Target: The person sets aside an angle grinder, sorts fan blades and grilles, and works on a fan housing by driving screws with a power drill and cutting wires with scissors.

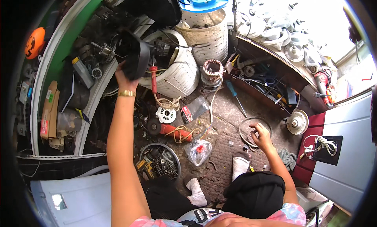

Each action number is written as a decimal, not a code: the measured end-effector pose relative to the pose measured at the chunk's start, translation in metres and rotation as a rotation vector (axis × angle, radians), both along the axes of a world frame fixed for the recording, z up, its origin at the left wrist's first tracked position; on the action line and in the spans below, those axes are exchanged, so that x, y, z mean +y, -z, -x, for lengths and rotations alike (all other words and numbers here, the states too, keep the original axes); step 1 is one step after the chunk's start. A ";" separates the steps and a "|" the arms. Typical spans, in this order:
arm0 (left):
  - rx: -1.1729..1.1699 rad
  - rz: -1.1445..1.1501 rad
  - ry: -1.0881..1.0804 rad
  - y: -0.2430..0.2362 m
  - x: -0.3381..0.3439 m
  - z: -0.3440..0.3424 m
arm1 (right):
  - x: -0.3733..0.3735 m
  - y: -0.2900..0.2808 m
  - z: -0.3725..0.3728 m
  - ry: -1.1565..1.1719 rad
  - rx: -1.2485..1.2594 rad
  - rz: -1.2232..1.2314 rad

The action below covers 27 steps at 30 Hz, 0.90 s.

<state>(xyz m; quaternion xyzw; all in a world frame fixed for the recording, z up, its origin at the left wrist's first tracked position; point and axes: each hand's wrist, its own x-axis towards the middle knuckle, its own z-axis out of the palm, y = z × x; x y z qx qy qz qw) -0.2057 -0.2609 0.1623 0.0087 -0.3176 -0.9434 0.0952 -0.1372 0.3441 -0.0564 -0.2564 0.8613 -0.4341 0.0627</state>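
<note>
My left hand (126,79), a gold watch on its wrist, reaches far forward on the left. It is closed on the near side of a black plastic housing (143,62), which hides some of the fingers. Just beyond it stands a white perforated drum (182,75), with a red-handled soldering iron (153,79) hanging by it. Over my right knee, my right hand (262,137) is raised with loosely bent fingers apart and nothing visible in them. Near it on the floor lie a ring of cable (271,129) and a blue-handled screwdriver (234,94).
A long toolbox (255,87) full of hand tools runs along the right. Close to my feet are a bowl rim (179,164) around loose screws, a red angle grinder (172,131) and a plastic bag (198,152). A copper-wound motor stator (212,72) stands mid-floor. Shelves (59,66) crowd the left.
</note>
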 end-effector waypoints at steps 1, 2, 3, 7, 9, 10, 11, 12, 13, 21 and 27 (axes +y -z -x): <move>-0.026 0.129 -0.052 -0.010 -0.010 -0.016 | -0.005 -0.001 -0.002 -0.016 0.041 0.002; 0.022 0.206 -0.185 -0.018 0.000 -0.016 | -0.004 0.000 -0.004 -0.013 0.044 -0.002; 0.079 0.222 -0.111 -0.031 0.007 -0.017 | -0.003 0.002 -0.006 -0.016 -0.012 -0.013; 0.310 -0.055 0.340 -0.103 0.046 -0.014 | -0.008 0.006 -0.010 -0.033 -0.026 0.010; 0.289 0.126 0.173 -0.133 0.048 -0.019 | -0.029 -0.004 -0.009 -0.040 0.012 0.062; 0.256 0.256 0.024 -0.142 0.049 -0.026 | -0.037 -0.010 -0.005 -0.075 0.045 0.068; 0.199 0.389 -0.123 -0.148 0.051 -0.033 | -0.047 -0.018 -0.003 -0.101 0.011 0.150; 0.163 0.439 -0.156 -0.150 0.055 -0.042 | -0.056 -0.030 0.000 -0.119 -0.021 0.226; 0.125 0.489 -0.188 -0.153 0.062 -0.054 | -0.064 -0.044 0.003 -0.146 -0.069 0.314; -0.219 0.501 -0.218 -0.013 0.147 -0.219 | -0.120 -0.142 0.044 -0.577 -1.128 1.128; 0.033 0.961 0.296 0.081 0.298 -0.230 | -0.089 -0.084 0.027 -0.391 -1.390 1.226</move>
